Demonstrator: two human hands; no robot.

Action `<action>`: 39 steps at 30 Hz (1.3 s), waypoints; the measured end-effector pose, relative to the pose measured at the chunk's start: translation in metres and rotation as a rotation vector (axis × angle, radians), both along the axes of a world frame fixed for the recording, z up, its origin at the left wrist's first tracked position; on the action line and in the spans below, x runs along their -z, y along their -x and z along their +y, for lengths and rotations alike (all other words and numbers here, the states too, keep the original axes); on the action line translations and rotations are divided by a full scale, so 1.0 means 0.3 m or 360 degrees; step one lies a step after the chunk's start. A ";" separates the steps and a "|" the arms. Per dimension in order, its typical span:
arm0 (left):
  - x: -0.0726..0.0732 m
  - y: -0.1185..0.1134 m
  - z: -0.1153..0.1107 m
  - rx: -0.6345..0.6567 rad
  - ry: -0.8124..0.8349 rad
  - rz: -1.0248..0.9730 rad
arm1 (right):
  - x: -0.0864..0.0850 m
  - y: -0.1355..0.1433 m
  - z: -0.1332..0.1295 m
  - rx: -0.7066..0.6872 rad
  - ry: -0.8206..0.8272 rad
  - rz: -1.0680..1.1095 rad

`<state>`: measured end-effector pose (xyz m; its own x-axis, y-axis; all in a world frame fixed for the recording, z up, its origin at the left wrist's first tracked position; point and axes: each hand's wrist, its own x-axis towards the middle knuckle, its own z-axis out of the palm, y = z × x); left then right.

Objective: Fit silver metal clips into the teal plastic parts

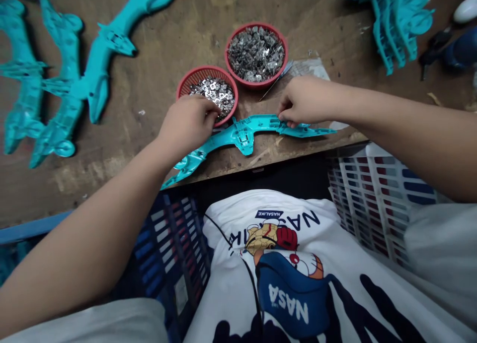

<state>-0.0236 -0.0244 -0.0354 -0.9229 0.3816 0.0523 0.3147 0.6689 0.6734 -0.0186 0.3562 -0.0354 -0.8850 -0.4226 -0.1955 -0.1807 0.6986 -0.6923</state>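
Observation:
A long, curved teal plastic part (244, 132) lies along the table's front edge. Over its right half, my right hand (303, 101) is closed, fingertips pinched against the part; anything small between them is hidden. My left hand (192, 120) is at the near-left rim of a red basket (182, 87) of small shiny metal pieces (218, 92). Its thumb and fingers are curled together, and what they hold cannot be made out. Behind that basket stands a second red basket (228, 60), heaped with greyish metal clips (255, 52).
More teal parts lie at the left (61, 85), and a stack of them (395, 23) stands at the back right. Near it is a dark blue tool (460, 50). A thin pointed tool (274, 82) lies by the baskets. A white crate (372, 194) and a blue crate (175, 253) flank my lap.

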 end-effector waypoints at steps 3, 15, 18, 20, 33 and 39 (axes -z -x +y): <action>-0.008 0.023 0.003 -0.0116 0.0045 -0.0109 | -0.001 -0.015 -0.021 -0.0006 -0.0046 0.0099; -0.063 0.036 0.016 -0.0333 -0.0341 -0.0164 | 0.009 -0.044 -0.044 0.0067 -0.0034 0.0224; -0.072 0.017 0.036 -0.0377 -0.0558 -0.0201 | 0.008 -0.059 -0.052 0.0067 -0.0026 0.0263; -0.080 0.007 0.046 -0.0413 -0.0678 -0.0251 | 0.003 -0.072 -0.061 0.0064 -0.0017 0.0279; -0.046 0.028 0.018 -0.0470 -0.1045 -0.0493 | -0.103 -0.090 -0.088 0.0066 -0.0136 0.0325; -0.077 0.012 0.055 -0.0533 -0.1048 -0.0482 | -0.181 -0.097 -0.108 -0.0030 -0.0268 0.0379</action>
<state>-0.0272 -0.0080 -0.0123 -0.9931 0.0594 -0.1007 -0.0923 0.1307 0.9871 0.0106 0.3237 0.0189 -0.9066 -0.4187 -0.0519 -0.3383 0.7949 -0.5036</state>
